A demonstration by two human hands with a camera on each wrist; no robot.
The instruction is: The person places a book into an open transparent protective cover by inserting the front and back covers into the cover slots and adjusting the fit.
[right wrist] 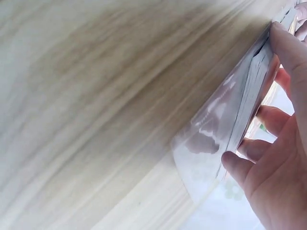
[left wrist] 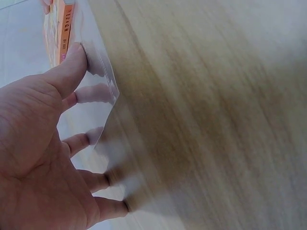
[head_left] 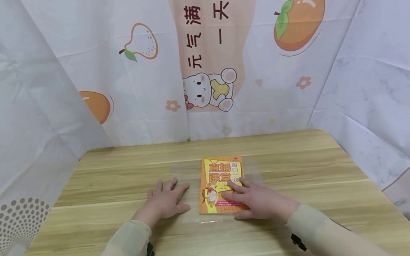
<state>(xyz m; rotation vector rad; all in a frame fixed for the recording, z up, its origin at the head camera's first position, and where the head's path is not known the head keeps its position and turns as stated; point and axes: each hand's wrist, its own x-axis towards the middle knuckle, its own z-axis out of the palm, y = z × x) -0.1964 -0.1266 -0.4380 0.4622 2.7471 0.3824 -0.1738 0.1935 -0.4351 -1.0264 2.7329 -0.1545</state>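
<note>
An orange and yellow paperback book [head_left: 219, 170] lies cover up on a sheet of clear plastic film [head_left: 189, 172], which reaches past its left and right sides. My right hand [head_left: 260, 201] rests on the book's lower right part, fingers spread over the cover. In the right wrist view, fingertips touch the book [right wrist: 249, 96] along its page edge. My left hand [head_left: 163, 202] lies spread to the left of the book, apart from it. The left wrist view shows the thumb and nearest fingers at the film's edge [left wrist: 103, 72], the others on the wood.
Book and film lie on a wood-grain table [head_left: 116, 171]. A white curtain [head_left: 165, 125] with printed fruit, characters and a bear hangs behind the far edge. More curtains hang at the left [head_left: 11, 120] and right [head_left: 387, 54].
</note>
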